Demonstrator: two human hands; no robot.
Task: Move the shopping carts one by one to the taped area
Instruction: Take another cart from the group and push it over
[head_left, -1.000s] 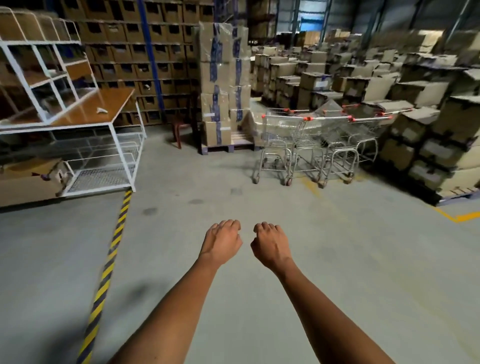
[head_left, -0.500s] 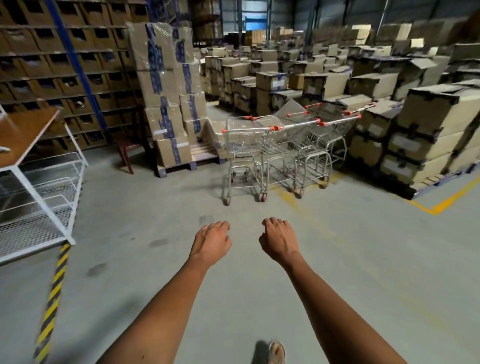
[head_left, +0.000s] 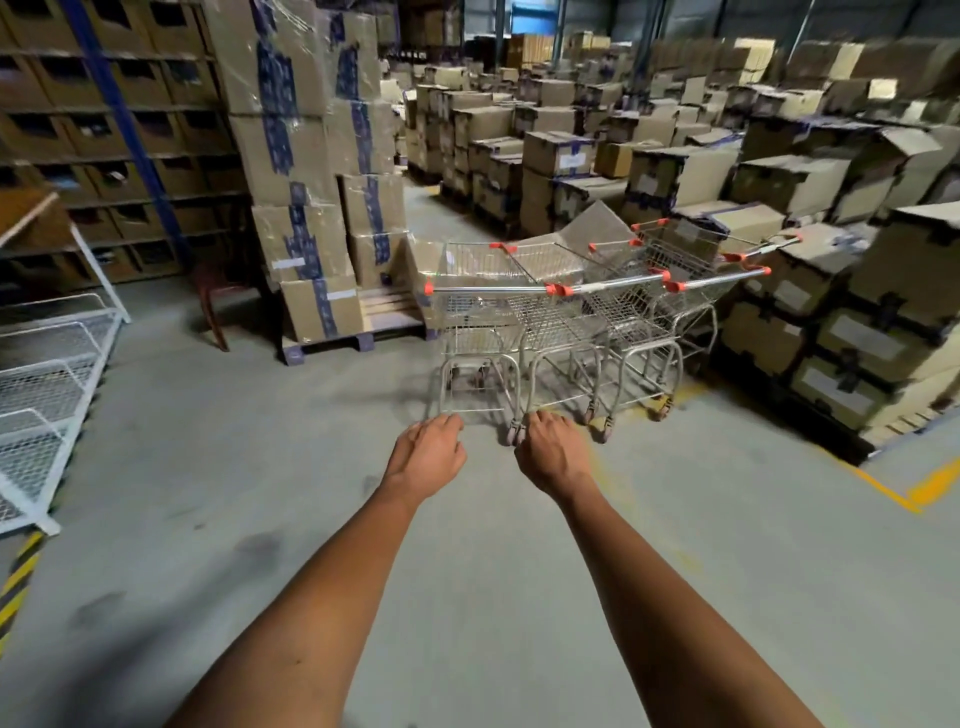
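Observation:
Three silver wire shopping carts with red-capped handles stand side by side ahead on the concrete floor: the left cart (head_left: 480, 312), the middle cart (head_left: 587, 322) and the right cart (head_left: 691, 296). Both my arms reach forward. My left hand (head_left: 427, 453) and my right hand (head_left: 551, 453) hang palm-down with fingers loosely curled, holding nothing. They are short of the carts' handles, a step or so away. Yellow floor marking (head_left: 914, 491) shows at the right.
A wrapped stack of cardboard boxes on a pallet (head_left: 317, 171) rises left of the carts. Rows of boxes (head_left: 857, 332) line the right side and the back. A white wire rack (head_left: 47, 384) stands at the left, with yellow-black tape (head_left: 15, 582) on the floor.
I have walked closer to the carts, which now look larger and nearer. The white rack has slid off to the left. My hands stay held out in front, empty.

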